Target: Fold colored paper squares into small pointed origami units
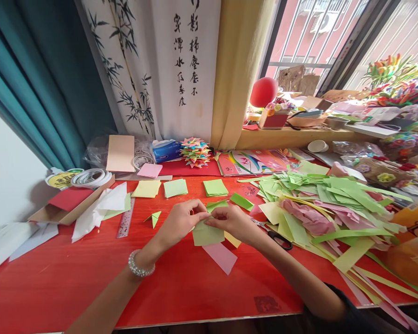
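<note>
Between my hands is a light green square of paper [208, 236], its upper edge pinched by both. My left hand [183, 221], with a beaded bracelet at the wrist, is closed on the paper's top edge. My right hand [234, 223] pinches the same edge beside it, fingertips nearly touching the left ones. Under and beside this sheet lie a pink paper piece [223, 258] and a yellow one [232, 239]. A small folded green paper piece [153, 219] rests left of my left hand. Black-handled scissors [280, 240] lie right of my right hand, partly hidden.
Behind my hands sit paper stacks in yellow [146, 189], pale green [176, 188] and bright green [216, 188]. A heap of paper strips [320, 195] covers the right side. At left are a clear ruler [125, 219] and a cardboard tray [68, 214]. A multicoloured paper ball [195, 152] stands behind.
</note>
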A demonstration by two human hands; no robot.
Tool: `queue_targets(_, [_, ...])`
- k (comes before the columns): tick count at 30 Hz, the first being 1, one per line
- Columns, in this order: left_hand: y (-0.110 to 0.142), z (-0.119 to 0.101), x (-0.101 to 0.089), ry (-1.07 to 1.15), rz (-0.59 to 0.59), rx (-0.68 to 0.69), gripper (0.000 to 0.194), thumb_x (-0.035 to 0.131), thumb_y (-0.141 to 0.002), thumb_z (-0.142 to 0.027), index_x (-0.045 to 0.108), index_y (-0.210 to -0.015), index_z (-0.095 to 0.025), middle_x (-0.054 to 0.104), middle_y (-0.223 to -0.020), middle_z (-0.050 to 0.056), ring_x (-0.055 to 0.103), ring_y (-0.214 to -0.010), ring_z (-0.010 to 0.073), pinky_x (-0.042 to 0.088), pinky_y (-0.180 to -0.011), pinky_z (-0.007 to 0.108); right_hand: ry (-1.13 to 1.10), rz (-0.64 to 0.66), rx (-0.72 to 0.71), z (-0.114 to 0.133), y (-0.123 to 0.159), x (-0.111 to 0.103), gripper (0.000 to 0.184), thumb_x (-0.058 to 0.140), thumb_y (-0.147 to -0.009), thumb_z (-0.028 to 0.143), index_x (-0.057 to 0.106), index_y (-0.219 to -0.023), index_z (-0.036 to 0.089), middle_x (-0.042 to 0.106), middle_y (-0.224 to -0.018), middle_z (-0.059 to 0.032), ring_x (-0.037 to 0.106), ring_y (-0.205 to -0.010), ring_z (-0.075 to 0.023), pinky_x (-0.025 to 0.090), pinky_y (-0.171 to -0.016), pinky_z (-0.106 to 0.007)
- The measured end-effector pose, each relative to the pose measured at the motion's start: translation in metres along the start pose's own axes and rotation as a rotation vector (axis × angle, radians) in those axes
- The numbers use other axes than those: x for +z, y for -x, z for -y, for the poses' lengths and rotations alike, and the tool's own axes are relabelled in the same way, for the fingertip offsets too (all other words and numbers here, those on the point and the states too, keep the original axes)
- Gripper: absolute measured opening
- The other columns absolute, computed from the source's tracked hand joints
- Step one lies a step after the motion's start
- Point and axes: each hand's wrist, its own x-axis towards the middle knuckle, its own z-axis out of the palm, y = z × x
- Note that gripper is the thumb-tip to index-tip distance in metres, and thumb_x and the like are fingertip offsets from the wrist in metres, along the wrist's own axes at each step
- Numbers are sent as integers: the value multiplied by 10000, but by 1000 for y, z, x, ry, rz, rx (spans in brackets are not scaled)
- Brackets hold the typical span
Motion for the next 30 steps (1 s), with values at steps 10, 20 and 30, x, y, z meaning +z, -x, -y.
queue_targets(10, [1, 1, 0, 349, -164, -80, 166, 598, -745, -326, 577, -712, -165, 525, -568, -30, 461, -523, 84, 383, -504, 193, -130, -153, -1, 3, -1, -9, 325, 535, -764, 429, 598, -602, 154, 466, -538, 12, 399, -499, -93, 280, -444, -221])
queue_targets(20, [1, 2, 7, 873, -284, -249, 187, 653, -714, -289, 539, -809, -175, 571, -754, -18, 644, -685, 120, 525, -624, 192, -892, -214, 83, 5, -4, -6, 426, 612, -741, 369, 522, -1132, 226, 604, -1023, -60, 601, -852, -178, 484, -750, -312])
queue_targets(30, [9, 1, 28, 944, -270, -188, 116, 572, -788, -273, 515, -759, -177, 489, -771, -17, 560, -736, 96, 492, -629, 196, -469, -337, -42, 7, 3, 12, 222, 573, -754, 377, 587, -714, 160, 575, -644, -15, 526, -558, -126, 432, -503, -236])
